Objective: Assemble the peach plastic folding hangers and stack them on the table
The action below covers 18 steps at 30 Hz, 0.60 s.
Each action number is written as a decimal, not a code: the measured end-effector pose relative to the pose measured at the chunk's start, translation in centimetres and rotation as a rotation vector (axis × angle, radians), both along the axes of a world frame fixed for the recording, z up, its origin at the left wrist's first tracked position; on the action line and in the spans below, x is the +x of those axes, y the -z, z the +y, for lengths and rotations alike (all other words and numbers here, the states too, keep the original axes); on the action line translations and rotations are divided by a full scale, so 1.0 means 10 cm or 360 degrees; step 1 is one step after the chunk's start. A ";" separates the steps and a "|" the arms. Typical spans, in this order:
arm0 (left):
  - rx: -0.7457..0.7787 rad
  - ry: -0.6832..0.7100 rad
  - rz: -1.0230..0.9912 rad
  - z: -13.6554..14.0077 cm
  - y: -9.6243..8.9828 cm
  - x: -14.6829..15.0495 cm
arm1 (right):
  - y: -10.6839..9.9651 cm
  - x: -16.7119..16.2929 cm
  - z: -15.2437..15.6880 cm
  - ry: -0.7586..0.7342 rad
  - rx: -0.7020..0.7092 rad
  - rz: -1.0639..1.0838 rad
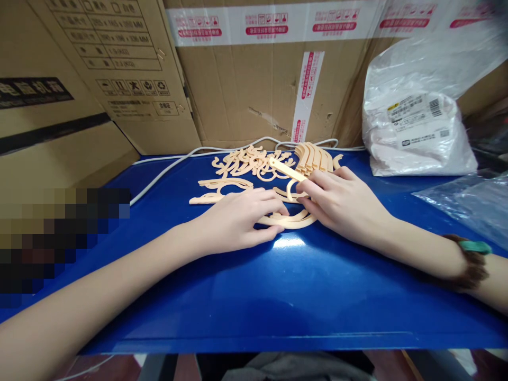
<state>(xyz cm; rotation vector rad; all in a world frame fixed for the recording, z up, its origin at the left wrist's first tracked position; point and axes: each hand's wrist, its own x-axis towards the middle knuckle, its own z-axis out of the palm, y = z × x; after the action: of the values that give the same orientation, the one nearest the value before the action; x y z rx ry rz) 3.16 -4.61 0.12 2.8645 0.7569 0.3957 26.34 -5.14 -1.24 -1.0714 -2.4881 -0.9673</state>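
My left hand (pixel 240 219) is closed, with thumb and fingers pinching a curved beige plastic hanger arm (pixel 297 220) low over the blue table. My right hand (pixel 343 203) is closed around a beige plastic strip (pixel 286 169) with a small hole at its end, which points up and left. A curved hook part (pixel 290 190) shows beside the right fingertips; whether it joins the strip I cannot tell. Left of this lie flat hanger pieces (pixel 204 200), partly behind my left hand. Behind the hands are a loose pile of small hooks (pixel 242 161) and a neat stack of curved arms (pixel 311 157).
The blue table (pixel 278 296) meets a large cardboard box (pixel 254 90) at the back and another box (pixel 130 121) at the left. A white cable (pixel 166 170) runs along the back. At right stand a white plastic bag (pixel 420 143) and a clear plastic wrap (pixel 468 201).
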 end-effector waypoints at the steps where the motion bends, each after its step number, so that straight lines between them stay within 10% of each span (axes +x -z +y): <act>1: 0.0054 0.0009 -0.0002 0.01 0.01 -0.01 | -0.01 0.00 0.00 -0.0034 -0.0012 0.0000; 18: 0.0702 -0.0013 0.0073 0.11 0.06 -0.01 | -0.04 -0.01 -0.06 -0.0210 -0.0241 0.0091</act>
<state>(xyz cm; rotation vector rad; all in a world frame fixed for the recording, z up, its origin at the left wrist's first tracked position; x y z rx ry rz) 3.02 -3.54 -0.48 3.2887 0.7716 0.5626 26.24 -5.69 -0.81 -0.9489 -2.5813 -0.7116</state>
